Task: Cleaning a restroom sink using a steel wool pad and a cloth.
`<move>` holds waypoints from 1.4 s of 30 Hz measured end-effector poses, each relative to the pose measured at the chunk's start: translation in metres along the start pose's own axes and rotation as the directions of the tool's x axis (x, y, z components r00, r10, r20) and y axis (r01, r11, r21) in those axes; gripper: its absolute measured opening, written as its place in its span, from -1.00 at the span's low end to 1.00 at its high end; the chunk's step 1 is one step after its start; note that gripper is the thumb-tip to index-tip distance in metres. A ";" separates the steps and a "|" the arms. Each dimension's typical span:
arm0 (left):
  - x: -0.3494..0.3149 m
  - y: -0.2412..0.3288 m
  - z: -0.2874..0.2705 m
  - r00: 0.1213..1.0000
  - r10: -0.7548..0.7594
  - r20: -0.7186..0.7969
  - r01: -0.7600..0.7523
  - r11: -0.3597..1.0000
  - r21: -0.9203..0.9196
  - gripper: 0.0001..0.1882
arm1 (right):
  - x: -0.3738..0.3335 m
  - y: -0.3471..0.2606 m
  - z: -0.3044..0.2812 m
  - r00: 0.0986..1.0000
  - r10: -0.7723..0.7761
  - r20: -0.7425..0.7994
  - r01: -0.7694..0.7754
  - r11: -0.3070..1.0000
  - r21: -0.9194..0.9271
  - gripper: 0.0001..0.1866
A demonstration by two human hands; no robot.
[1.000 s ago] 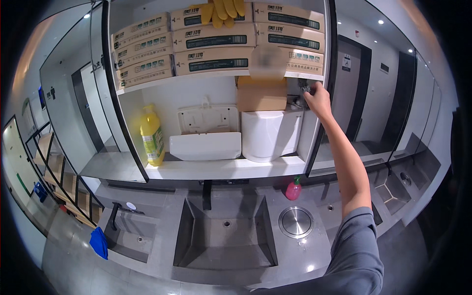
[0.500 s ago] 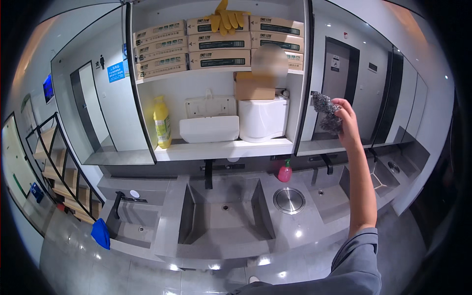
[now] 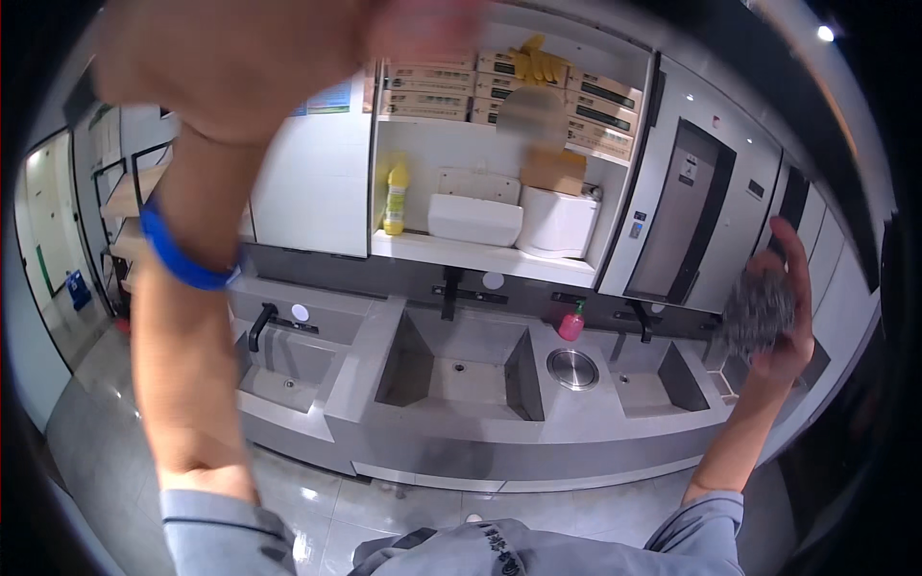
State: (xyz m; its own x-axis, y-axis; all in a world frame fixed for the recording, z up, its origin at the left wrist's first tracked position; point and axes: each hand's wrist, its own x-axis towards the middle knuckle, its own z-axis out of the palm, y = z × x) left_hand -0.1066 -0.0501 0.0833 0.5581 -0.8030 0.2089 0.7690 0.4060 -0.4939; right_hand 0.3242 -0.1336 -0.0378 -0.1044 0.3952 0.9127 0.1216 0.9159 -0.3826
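At the right, my right hand (image 3: 793, 350) is raised with its fingers curled round a grey steel wool scourer (image 3: 759, 312). It is held in front of the mirrored cabinet door (image 3: 672, 192), above the far-right sinks. My left hand (image 3: 240, 58) looms large and blurred at the upper left, close to the camera. Its fingers run out of the picture or are smeared, so what it may hold cannot be made out. A blue band (image 3: 182, 259) circles my left wrist. Part of the open cabinet is hidden behind this hand.
Stacked cartons (image 3: 427, 91), yellow rubber gloves (image 3: 538, 63), a yellow bottle (image 3: 395, 200) and white dispenser parts (image 3: 475, 219) fill the cabinet shelves. Below run grey sinks (image 3: 461, 384) with black taps (image 3: 449, 293). A pink soap bottle (image 3: 572, 324) stands by a round steel lid (image 3: 572, 369).
My left arm has come into view, raised at the upper left. My right hand has shifted right and lower with the scourer. The whole view has turned a little.
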 end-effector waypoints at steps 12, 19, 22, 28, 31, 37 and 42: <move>-0.118 0.205 -0.156 0.760 -0.339 0.554 0.475 0.872 -0.118 -0.51 | -0.130 0.131 0.038 0.670 0.741 0.038 -0.556 0.467 0.688 -0.53; -0.197 0.277 -0.269 -0.143 -0.151 0.978 0.879 0.434 0.196 -0.70 | -0.154 0.361 0.060 0.341 0.938 0.063 -0.678 0.200 0.707 -0.66; -0.212 0.280 -0.336 -0.433 -0.118 0.894 0.800 0.407 0.441 -0.78 | -0.153 0.483 0.051 0.275 0.914 0.296 -0.740 0.005 0.672 -0.62; -0.187 0.299 -0.451 -0.815 -0.130 0.565 0.486 0.379 0.788 -0.83 | -0.119 0.609 0.050 0.235 0.937 0.260 -0.779 0.021 0.626 -0.60; -0.168 0.316 -0.478 -0.918 -0.118 0.378 0.311 0.378 0.872 -0.87 | -0.101 0.656 0.042 0.171 0.944 0.282 -0.827 -0.017 0.561 -0.58; -0.164 0.345 -0.460 -0.956 -0.167 0.241 0.173 0.343 0.923 -0.91 | -0.079 0.716 0.047 0.184 0.951 0.247 -0.810 0.004 0.587 -0.53; -0.211 0.375 -0.417 -0.946 -0.050 0.321 0.299 0.249 0.921 -0.91 | -0.073 0.726 0.036 0.186 0.922 0.340 -0.717 -0.110 0.689 -0.46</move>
State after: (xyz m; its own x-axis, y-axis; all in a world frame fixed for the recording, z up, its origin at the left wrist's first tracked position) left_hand -0.0657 0.0896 -0.4977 -0.4665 0.8790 0.0983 0.6460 0.2627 0.7167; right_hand 0.3845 0.5053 -0.3875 -0.2434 0.9418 -0.2319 -0.6182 -0.3349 -0.7111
